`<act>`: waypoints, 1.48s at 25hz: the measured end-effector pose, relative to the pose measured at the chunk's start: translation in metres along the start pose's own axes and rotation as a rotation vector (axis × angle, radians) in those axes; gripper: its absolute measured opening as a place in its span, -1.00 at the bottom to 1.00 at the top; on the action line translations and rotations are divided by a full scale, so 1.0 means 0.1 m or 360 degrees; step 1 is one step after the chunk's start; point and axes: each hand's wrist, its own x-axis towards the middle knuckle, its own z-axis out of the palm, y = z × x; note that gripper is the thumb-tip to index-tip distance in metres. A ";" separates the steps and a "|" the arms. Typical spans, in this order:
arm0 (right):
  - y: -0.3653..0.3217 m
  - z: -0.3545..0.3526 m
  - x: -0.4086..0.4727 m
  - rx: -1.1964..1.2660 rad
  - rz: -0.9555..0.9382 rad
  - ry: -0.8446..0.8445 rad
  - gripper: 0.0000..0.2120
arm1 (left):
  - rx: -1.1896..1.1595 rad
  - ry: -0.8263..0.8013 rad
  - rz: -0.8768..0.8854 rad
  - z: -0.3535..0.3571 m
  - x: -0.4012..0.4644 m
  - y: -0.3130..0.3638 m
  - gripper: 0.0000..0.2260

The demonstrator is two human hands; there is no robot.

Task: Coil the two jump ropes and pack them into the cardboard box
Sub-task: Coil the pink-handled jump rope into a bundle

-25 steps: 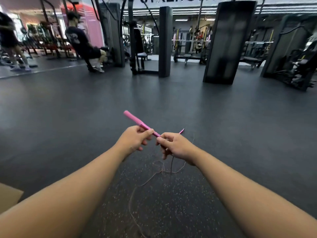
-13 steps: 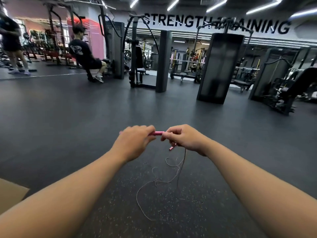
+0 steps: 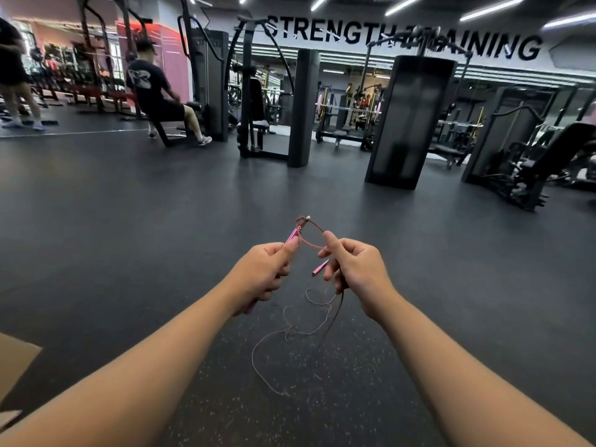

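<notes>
Cardboard [image 3: 14, 359] shows only as a tan corner at the left edge, cut off by the frame, so whether it is the box or a loose flap cannot be told. Beyond it, at the far left, a standing person [image 3: 13, 75] is partly cropped, and a seated person [image 3: 154, 91] in a dark shirt with a pale back print, too blurred to read, sits at a machine.

The left hand [image 3: 261, 275] has its fingers curled around a pink handle [image 3: 292, 235]; most of the handle is hidden in the fist, with the top end poking out above the thumb and a short bit showing below the palm. From the small metal fitting at the handle's top, the thin rope [image 3: 309, 243] loops across to the right hand [image 3: 354, 269], which pinches it between thumb and forefinger, the other fingers curled. A second pink handle [image 3: 320, 266] peeks out between the hands, half covered by the right fingers; whether it hangs or lies on the floor [image 3: 129, 237] is unclear. Below, the rope trails down in loose tangles onto the dark speckled floor, so thin it fades out in places. A second jump rope cannot be made out.

On the back wall, black letters read "STRENGTH TRAINING" [image 3: 403, 37], the middle letters partly blocked by a cable machine [image 3: 409, 121].
</notes>
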 end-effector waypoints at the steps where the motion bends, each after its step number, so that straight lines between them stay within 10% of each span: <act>1: 0.08 0.02 -0.01 -0.0034 0.0004 -0.0010 -0.60 | -0.0067 -0.0010 -0.0039 0.05 -0.01 -0.06 -0.58; 16: 0.13 0.16 -0.38 -0.0054 0.0038 -0.0283 -0.87 | -0.1279 0.0016 0.0104 0.30 -0.17 0.07 -0.72; 30: -0.17 0.14 -0.60 -0.0975 -0.0047 -0.0991 -0.82 | -0.0913 0.0143 0.0106 0.18 -0.19 0.08 -0.66; 37: -0.56 -0.18 -0.37 -0.0907 -0.0462 -0.0384 -0.86 | -0.0472 -0.0102 0.0093 0.18 -0.25 0.05 -0.66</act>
